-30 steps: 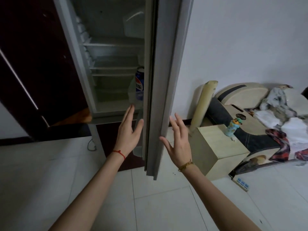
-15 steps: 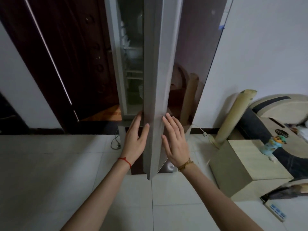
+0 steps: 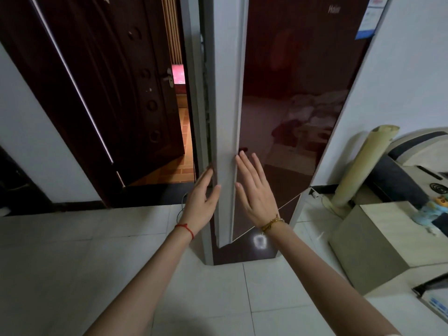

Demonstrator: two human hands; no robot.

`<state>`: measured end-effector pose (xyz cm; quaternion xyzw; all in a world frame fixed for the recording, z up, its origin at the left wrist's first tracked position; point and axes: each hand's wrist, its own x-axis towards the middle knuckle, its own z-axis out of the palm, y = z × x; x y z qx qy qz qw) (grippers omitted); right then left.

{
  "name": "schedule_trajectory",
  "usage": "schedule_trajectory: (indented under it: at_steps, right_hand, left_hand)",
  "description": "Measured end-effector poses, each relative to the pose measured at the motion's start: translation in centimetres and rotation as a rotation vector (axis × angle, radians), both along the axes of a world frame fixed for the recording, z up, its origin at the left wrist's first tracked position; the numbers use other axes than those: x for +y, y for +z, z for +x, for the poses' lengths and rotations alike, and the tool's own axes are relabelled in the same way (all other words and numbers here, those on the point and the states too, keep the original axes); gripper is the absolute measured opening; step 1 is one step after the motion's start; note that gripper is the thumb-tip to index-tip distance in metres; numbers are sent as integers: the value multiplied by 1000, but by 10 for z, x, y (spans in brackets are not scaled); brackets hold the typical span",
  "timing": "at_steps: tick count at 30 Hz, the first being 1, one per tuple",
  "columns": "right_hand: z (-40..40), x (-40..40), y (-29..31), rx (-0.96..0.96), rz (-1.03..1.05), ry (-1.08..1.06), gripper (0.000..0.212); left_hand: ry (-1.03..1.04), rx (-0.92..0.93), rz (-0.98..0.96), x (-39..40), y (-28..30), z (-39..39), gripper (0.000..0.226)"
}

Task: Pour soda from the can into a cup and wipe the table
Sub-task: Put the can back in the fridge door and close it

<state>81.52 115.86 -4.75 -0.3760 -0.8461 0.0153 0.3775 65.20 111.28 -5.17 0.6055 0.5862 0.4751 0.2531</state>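
Two bare forearms, red string bracelet (image 3: 186, 228) (left wrist), gold beaded bracelet (image 3: 271, 223) on the right

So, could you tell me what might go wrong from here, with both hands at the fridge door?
The left hand lies beside the fridge door edge, next to the narrow gap at the cabinet; its fingers could get pinched if the door closes. The right hand lies flat on the glossy front and might slip. A cord on the floor by the fridge base could catch a foot.
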Motion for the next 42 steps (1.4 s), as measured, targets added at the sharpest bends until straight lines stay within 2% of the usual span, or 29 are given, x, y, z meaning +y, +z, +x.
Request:
schedule_trajectory:
  at_steps: [10, 15, 28, 42]
  right_hand:
    - [-62, 60, 8, -85, -36, 7, 54]
    - [-84, 91, 8, -105, -46, 27, 54]
    - [-118, 166, 3, -161, -64, 10, 54]
    - [-134, 196, -5, -160, -51, -22, 57]
  left_hand:
    - [-50, -7, -138, 83, -18, -79, 66]
    - [-52, 21, -97, 113, -8, -102, 60]
    - [85, 101, -37, 177, -10, -132, 63]
    - [53, 128, 12, 203, -20, -146, 70]
